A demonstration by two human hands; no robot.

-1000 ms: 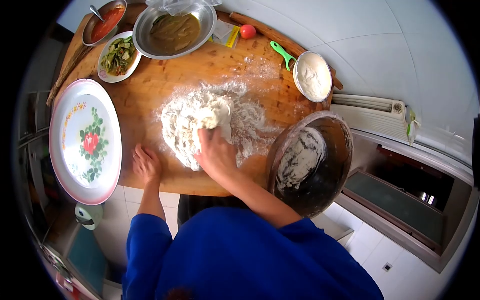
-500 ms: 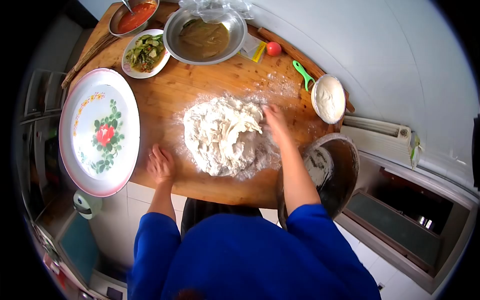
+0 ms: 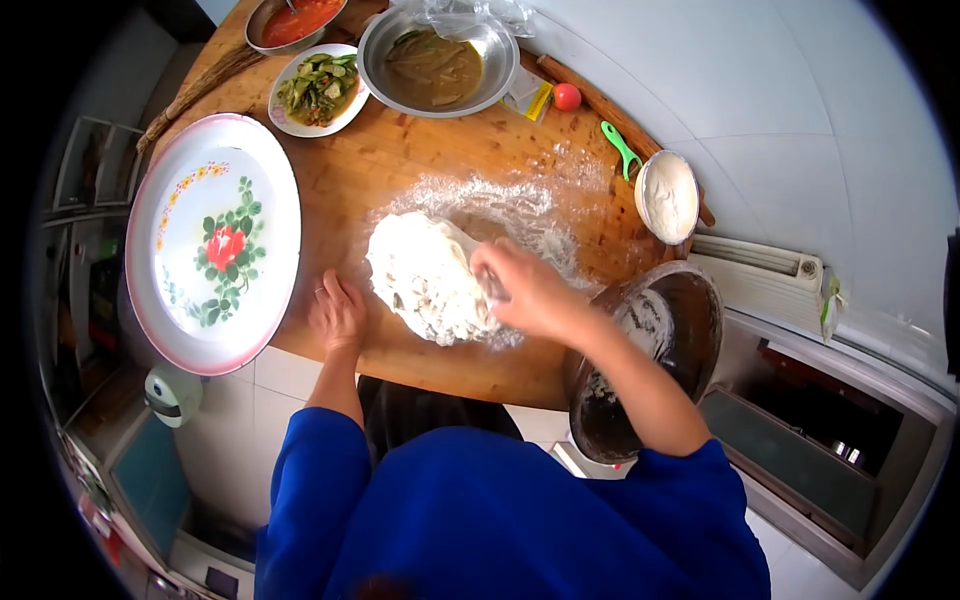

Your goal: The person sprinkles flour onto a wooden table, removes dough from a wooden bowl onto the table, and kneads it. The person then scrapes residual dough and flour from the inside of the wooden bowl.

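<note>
So your right hand [image 3: 525, 292] has curled fingers at the right side of the dough [image 3: 422, 275] on the worktop [image 3: 345, 190], but I can't tell if they're gripping it. Your left hand [image 3: 338, 313] rests between dough and tray [image 3: 180, 265], fingers loosely spread.

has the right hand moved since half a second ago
Yes. Judged against the flour bowl, the right hand has moved away from it, leftward and nearer the person's body, to the right side of the dough.
</note>
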